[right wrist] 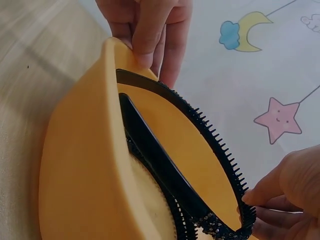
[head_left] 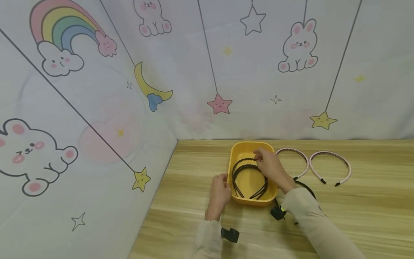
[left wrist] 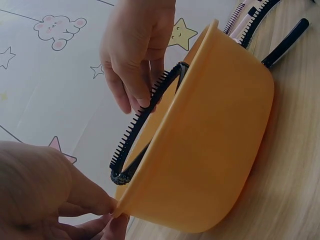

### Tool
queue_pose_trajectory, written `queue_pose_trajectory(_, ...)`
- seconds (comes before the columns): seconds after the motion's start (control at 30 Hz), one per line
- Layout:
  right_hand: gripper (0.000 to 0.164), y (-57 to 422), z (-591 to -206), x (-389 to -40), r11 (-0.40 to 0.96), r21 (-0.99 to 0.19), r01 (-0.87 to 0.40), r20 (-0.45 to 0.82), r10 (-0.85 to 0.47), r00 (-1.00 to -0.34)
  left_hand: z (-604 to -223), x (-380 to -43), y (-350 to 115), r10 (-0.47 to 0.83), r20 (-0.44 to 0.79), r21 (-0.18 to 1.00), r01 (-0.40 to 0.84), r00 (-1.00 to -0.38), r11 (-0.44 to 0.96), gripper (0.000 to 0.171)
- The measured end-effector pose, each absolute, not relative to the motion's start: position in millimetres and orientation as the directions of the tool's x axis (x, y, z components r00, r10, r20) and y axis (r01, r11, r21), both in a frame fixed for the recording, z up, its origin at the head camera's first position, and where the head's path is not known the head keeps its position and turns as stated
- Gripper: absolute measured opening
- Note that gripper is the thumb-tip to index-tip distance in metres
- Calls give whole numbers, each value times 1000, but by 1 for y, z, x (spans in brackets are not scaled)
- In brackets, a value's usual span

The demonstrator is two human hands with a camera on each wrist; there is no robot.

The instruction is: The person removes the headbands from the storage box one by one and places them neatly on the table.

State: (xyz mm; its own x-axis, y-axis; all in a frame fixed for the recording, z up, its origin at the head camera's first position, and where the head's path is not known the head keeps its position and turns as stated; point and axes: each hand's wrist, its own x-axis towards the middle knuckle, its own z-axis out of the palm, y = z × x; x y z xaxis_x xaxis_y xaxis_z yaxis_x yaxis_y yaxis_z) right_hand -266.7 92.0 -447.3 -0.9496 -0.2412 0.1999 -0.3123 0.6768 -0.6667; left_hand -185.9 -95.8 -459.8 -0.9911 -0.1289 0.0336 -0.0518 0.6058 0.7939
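An orange-yellow plastic basin stands on the table, and my left hand pinches its left rim between thumb and fingers. Over its far right part, my right hand pinches a black toothed headband by its arch. That headband leans inside the basin, its arch tilted up above the rim in both wrist views. Another black headband with a glittery surface lies in there beside it. The ends of both bands come together near the basin's front wall.
Two pale pink headbands lie on the wooden table right of the basin. A further black headband lies by the basin's right side, partly hidden by my right forearm. Cartoon-printed white walls rise behind and at left.
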Motion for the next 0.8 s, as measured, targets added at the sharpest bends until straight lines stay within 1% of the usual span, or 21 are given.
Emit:
queue_pose_trajectory(0.53, 36, 104, -433, -259, 670, -684, -290, 199, -212, -957, -460, -187, -96, -126, 31, 790, -53, -991, 611, 38)
queue_pose_trajectory(0.8, 37, 113, -427, -252, 662, -692, -288, 204, -202, -958, -460, -186, -95, -132, 38, 780, -53, -990, 624, 40)
